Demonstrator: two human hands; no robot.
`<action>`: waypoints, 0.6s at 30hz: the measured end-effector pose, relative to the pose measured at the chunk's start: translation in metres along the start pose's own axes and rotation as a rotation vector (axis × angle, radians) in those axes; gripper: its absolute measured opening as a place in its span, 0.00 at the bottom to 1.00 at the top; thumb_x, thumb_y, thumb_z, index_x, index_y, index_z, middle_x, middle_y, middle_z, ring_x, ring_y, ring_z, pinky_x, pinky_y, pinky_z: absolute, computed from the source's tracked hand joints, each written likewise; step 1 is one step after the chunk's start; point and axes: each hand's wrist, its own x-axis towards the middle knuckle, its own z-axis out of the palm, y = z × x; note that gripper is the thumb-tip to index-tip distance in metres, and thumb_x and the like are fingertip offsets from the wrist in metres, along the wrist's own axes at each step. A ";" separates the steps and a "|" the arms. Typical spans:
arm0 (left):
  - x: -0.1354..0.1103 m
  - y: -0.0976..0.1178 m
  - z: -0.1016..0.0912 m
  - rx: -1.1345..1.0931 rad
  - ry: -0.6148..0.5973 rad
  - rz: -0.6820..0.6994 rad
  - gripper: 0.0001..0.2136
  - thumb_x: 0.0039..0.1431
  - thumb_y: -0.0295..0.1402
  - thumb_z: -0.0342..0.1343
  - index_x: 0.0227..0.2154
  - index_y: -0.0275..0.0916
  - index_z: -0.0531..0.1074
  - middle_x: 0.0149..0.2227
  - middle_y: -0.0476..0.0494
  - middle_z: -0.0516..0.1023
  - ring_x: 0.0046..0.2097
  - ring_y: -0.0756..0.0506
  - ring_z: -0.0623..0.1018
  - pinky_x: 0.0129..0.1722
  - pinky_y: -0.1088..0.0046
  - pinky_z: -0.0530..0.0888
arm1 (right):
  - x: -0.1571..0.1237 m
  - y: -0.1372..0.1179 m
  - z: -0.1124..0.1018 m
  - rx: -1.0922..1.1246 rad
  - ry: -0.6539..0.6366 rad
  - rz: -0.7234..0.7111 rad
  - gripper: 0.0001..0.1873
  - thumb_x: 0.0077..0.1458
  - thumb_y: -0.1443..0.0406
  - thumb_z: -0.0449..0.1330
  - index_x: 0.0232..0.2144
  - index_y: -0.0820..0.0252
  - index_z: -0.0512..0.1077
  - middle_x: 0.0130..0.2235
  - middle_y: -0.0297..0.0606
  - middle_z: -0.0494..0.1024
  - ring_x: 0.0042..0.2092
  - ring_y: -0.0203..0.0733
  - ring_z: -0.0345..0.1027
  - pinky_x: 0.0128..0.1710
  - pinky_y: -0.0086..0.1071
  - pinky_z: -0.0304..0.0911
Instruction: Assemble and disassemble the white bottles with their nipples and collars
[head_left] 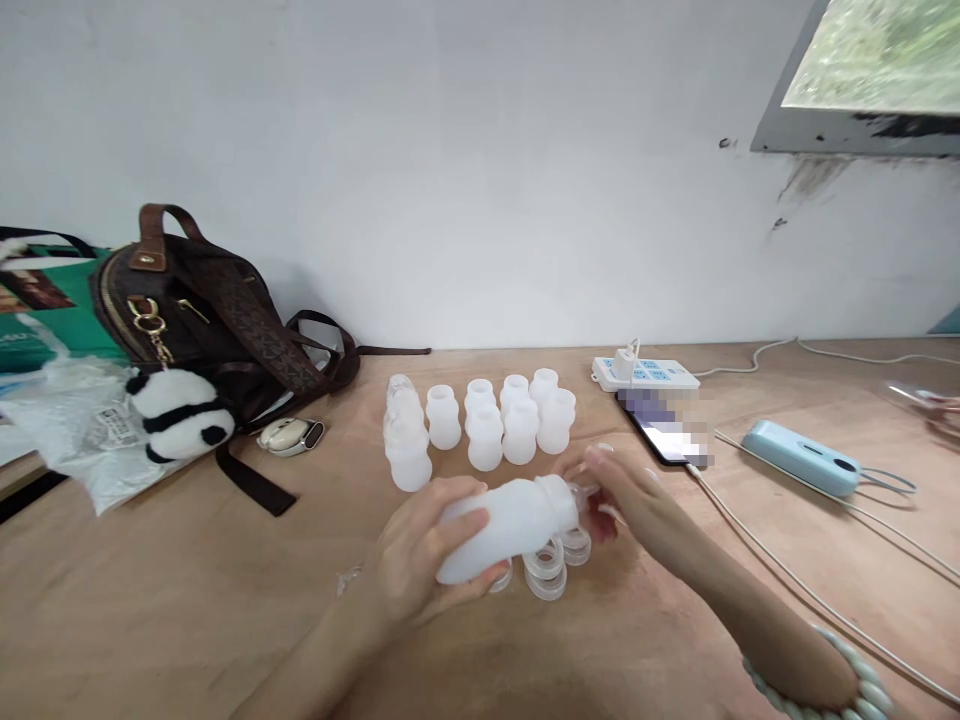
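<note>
My left hand (pixel 420 550) is wrapped around a white translucent baby bottle (pixel 502 525), which lies tilted nearly sideways with its collar end pointing right. At that end my right hand (pixel 611 490) has its fingers closed about the clear nipple (pixel 582 496); the fingertips are partly hidden and slightly blurred. Beneath the held bottle, several clear screw rings (pixel 546 578) lie on the table, some stacked. Behind it stand several open-necked white bottles (pixel 486 440). To their left are bottles with clear tops (pixel 409 455), standing close together.
A dark backpack (pixel 217 320) with a panda plush (pixel 180 415) stands at the left beside a plastic bag (pixel 82 420). A watch (pixel 300 437) lies near it. On the right are a power strip (pixel 652 375), a phone (pixel 667 435), a blue power bank (pixel 801 458) and white cables.
</note>
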 end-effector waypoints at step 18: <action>0.016 0.008 -0.003 -0.114 0.314 -0.577 0.10 0.60 0.34 0.60 0.44 0.42 0.68 0.41 0.46 0.76 0.43 0.44 0.78 0.40 0.68 0.76 | 0.001 -0.007 -0.047 -0.757 0.625 -0.374 0.13 0.60 0.53 0.59 0.33 0.55 0.72 0.37 0.41 0.74 0.40 0.50 0.68 0.41 0.44 0.60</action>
